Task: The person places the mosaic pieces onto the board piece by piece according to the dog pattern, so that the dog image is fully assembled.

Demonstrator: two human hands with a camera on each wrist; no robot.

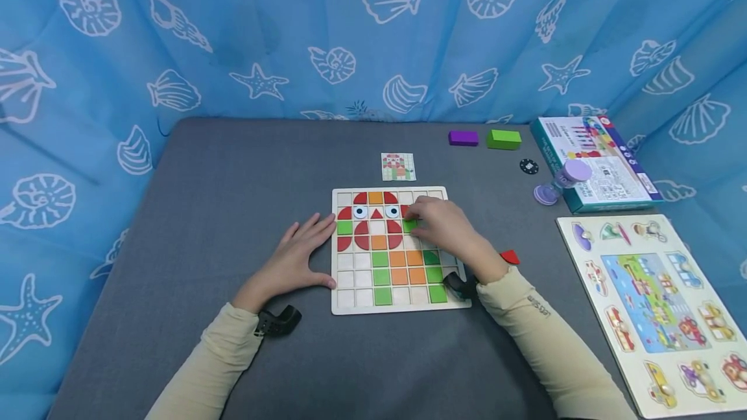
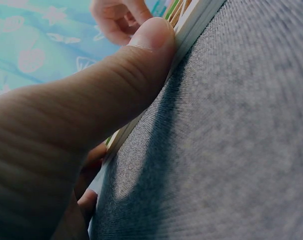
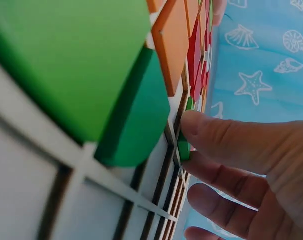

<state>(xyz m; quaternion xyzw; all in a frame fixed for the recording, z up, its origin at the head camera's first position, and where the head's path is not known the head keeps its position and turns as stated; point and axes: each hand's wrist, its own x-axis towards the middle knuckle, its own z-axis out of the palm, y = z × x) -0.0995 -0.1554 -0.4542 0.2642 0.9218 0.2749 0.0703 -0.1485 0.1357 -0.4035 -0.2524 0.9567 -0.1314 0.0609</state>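
A square wooden grid board [image 1: 334, 300] lies on the grey table, holding red, orange, green and eye-patterned tiles. My left hand [image 1: 294, 261] is spread along its left edge; the thumb [image 2: 154, 37] touches the board's side in the left wrist view. Over the board's right part, my right hand [image 1: 446, 225] pinches a green tile [image 3: 183, 150] between thumb and index finger, at a grid cell. Its other fingers are loosely bent. Beyond the board lies a small picture card [image 1: 399, 167] with a coloured grid pattern. A red piece [image 1: 510, 256] rests beside my right forearm.
At the back right are a purple block [image 1: 463, 139], a green block [image 1: 504, 140], a black round chip [image 1: 529, 166], a purple hourglass [image 1: 562, 183] and a game box [image 1: 618, 190]. A wooden picture puzzle [image 1: 583, 303] lies at the right. A blue shell-patterned curtain [image 1: 350, 31] hangs behind.
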